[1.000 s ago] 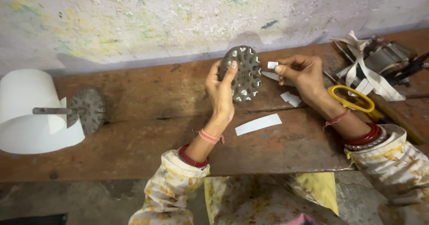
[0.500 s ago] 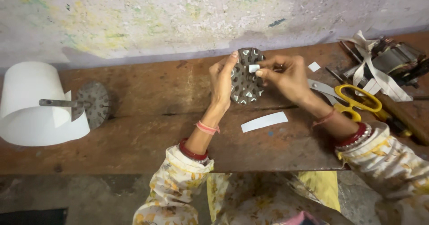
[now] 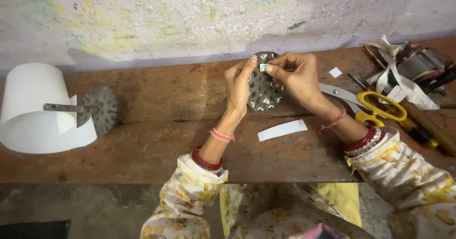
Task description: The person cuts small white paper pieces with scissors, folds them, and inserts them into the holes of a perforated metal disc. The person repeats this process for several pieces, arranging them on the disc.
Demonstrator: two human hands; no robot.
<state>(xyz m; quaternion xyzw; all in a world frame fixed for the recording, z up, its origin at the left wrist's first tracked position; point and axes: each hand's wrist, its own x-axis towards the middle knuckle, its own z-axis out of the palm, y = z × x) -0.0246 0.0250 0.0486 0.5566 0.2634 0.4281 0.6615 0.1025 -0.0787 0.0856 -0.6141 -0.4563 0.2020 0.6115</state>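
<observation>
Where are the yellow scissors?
The yellow scissors lie on the wooden bench at the right of the head view, just beyond the right hand.

A dull grey slotted metal disc (image 3: 262, 89) sits above a worn, rough wooden bench (image 3: 156, 139) beside matt white paper strips (image 3: 282, 129), glossy yellow plastic-handled steel scissors (image 3: 375, 107), and a smooth white paper roll (image 3: 33, 110).

A worn wooden bench (image 3: 156, 139) ran along a paint-flecked wall. Near its left end lay a white paper roll (image 3: 33, 110) with a slotted metal disc on a shaft (image 3: 97, 108) just beside it. Toward the middle of the front edge lay a white paper strip (image 3: 282, 129). At the right end lay yellow-handled scissors (image 3: 375, 107), a small paper scrap (image 3: 335, 72), and what seemed a metal part wrapped in white tape (image 3: 408, 72).
</observation>
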